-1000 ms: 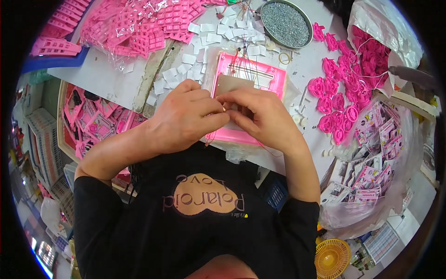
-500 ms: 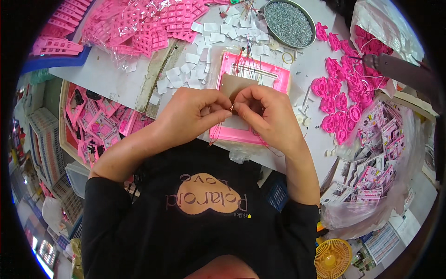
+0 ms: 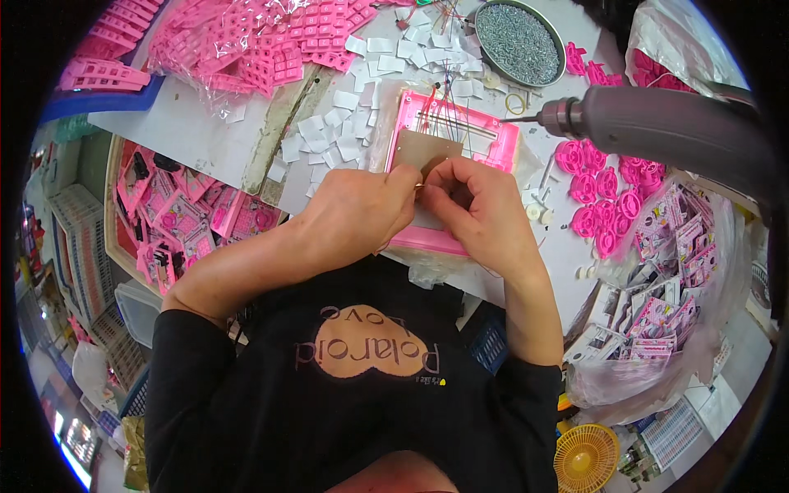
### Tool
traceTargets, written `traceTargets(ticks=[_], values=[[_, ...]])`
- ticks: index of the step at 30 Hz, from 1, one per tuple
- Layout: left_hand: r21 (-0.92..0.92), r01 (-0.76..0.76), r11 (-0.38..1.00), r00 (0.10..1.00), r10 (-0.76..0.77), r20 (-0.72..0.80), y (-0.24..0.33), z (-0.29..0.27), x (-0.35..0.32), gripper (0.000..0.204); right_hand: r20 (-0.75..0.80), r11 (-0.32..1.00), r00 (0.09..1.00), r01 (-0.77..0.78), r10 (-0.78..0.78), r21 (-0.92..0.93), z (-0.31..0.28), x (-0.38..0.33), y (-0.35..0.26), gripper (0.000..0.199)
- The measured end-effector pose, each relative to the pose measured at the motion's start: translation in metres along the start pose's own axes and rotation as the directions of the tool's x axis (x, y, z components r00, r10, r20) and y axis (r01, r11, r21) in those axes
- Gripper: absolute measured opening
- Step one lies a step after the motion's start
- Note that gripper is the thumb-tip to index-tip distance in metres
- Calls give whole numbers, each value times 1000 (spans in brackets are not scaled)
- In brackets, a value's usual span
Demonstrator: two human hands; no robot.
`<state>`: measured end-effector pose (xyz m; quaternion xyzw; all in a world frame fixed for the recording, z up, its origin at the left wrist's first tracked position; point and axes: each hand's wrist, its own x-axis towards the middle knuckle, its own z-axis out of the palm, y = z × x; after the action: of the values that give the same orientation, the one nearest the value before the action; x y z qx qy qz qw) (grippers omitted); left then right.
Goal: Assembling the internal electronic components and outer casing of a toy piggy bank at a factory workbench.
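Note:
A pink plastic housing [image 3: 504,141] lies on the worktable in front of me, with a grey-brown board [image 3: 427,149] inside it. Thin red and black wires [image 3: 445,94] rise over its far side. Above the board my left hand [image 3: 362,207] is turned knuckles up, its thumb and fingertips closed on a thin wire end [image 3: 420,186]. Pinched from the other side, the wire is also between the fingers of my right hand [image 3: 481,212]. The fingertips of both hands nearly touch, and they partly hide the wire and the lower part of the housing.
A dark electric screwdriver [image 3: 657,120] hangs from the right, its bit near the housing. Beyond are small white paper pieces [image 3: 386,63], a round tin of screws [image 3: 519,41] and bagged pink keypads [image 3: 238,41]. Pink rings [image 3: 585,187] and a bag of printed parts [image 3: 657,304] sit right.
My left hand has rolled over so its knuckles face up, still at the wire. The screwdriver has swung inward to the left, closer to the housing. My right hand keeps its pinch.

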<state>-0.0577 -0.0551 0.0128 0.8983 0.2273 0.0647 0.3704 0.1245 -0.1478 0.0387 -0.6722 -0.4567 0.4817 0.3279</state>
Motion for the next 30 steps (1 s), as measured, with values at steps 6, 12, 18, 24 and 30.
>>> traceTargets(ticks=[6,12,18,24,30], values=[[-234,31,972,999,-21,46,-8,-19,3,13,3,987,1000,-11,11,158,-4,0,8,7],[-361,130,924,991,-114,66,-3,-22,5,10,-67,989,998,-5,15,148,-1,1,7,11],[-338,104,935,995,-95,42,1,-23,6,9,-58,989,998,-6,15,151,-3,1,7,12],[-327,84,941,996,-86,10,-1,-18,5,11,-56,989,998,-8,17,150,-3,0,6,11],[-295,49,954,998,-59,-25,-1,-15,4,11,-50,990,999,4,3,140,-2,1,6,11]])
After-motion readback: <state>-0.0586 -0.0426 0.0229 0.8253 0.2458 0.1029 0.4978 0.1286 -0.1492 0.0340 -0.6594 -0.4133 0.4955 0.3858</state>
